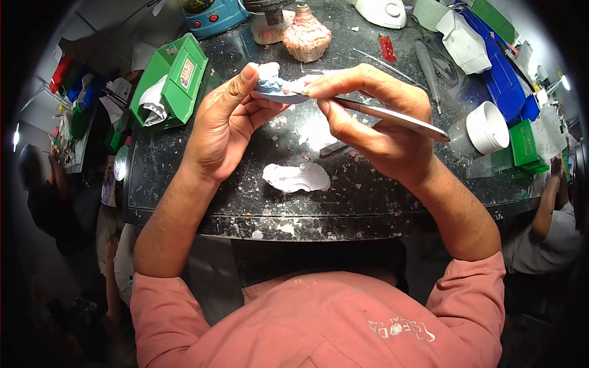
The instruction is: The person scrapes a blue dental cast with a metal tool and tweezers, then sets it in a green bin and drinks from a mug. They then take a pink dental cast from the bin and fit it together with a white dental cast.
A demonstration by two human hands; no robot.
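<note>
My left hand [228, 116] is closed on a light blue dental cast [270, 86], gripping it by its left side above the bench. In my right hand [380, 116] a metal spatula-like carving tool [399, 118] is held like a pen, its broad rounded end pointing right. The tool's thin tip meets or comes very close to the cast's right part; my fingers partly cover that spot. Below the hands, a white plaster cast piece [297, 178] lies on the black bench [245, 205]. A small dark block [333, 149] sits just behind it, near my right hand.
Behind the hands stands a wax-covered burner [306, 37] beside a blue device [211, 17]. Green bins [178, 80] are at left, a white tub [488, 127] at right. A handpiece [427, 70], a thin metal tool [386, 64] and red wax [386, 48] lie at back right. Other people sit at both sides.
</note>
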